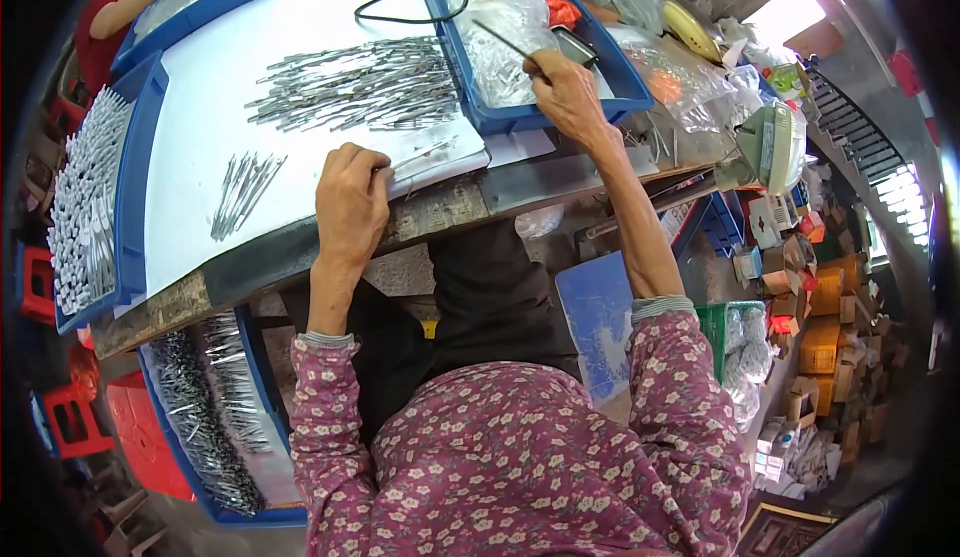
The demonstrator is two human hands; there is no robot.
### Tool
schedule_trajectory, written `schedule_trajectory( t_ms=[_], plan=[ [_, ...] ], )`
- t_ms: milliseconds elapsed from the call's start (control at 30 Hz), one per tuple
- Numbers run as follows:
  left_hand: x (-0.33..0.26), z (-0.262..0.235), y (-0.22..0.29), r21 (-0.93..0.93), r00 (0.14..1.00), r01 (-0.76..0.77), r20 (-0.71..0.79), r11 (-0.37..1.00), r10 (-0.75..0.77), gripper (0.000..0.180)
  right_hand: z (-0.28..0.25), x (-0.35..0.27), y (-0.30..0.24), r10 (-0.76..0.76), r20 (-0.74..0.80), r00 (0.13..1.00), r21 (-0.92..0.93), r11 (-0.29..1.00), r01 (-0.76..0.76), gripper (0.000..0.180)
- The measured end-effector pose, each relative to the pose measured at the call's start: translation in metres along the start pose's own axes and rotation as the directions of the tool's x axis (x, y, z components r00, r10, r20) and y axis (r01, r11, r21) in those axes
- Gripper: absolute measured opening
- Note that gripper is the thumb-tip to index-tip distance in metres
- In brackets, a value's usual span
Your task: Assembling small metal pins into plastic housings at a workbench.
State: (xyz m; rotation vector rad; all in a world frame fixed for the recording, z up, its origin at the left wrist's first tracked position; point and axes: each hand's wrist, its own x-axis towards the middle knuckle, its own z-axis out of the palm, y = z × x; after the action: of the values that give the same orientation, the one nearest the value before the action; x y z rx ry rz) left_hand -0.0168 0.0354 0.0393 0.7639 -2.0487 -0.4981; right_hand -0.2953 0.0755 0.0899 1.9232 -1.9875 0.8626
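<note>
My right hand is raised over the near end of a blue tray of clear plastic bags, pinching a thin dark rod that points up and left. Close to the table's front edge, my left hand is closed, thumb against fingers, at the end of a thin metal rod lying low over the white sheet. Beyond that hand spreads a wide pile of thin metal rods. To its left lies a smaller loose bunch of rods.
A blue tray packed with white-ended sticks borders the left side. The blue tray with bags stands at the right. A green lamp-like device sits by the right corner. Below the table is another blue tray. Another person's arm shows far left.
</note>
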Motion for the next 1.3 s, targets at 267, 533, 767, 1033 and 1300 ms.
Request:
schedule_trajectory(
  t_ms=[267,533,767,1033,1300],
  plan=[
    [-0.013,-0.044,-0.037,0.025,0.968,0.205,-0.155,0.978,-0.199,0.008,0.03,0.025,0.007,-0.015,0.275,0.961,-0.259,0.962,0.089,0.016],
    [-0.034,-0.081,-0.075,0.296,0.904,0.372,-0.331,0.88,-0.27,0.009,0.04,0.03,0.022,-0.038,0.296,0.954,-0.342,0.929,0.143,0.019],
    [-0.043,-0.089,-0.096,0.536,0.907,0.396,-0.357,0.746,-0.224,0.009,0.036,0.023,0.018,-0.063,0.195,0.979,-0.333,0.934,0.127,0.019],
    [-0.045,-0.083,-0.099,0.593,0.905,0.423,-0.315,0.685,-0.286,0.008,0.006,0.02,0.0,0.039,0.002,0.999,-0.168,0.985,-0.038,0.012],
    [-0.008,-0.048,-0.081,0.301,0.985,0.142,-0.138,0.943,-0.105,0.009,-0.028,0.005,-0.067,-0.004,0.141,0.99,0.069,0.998,-0.006,0.01]
  ],
)
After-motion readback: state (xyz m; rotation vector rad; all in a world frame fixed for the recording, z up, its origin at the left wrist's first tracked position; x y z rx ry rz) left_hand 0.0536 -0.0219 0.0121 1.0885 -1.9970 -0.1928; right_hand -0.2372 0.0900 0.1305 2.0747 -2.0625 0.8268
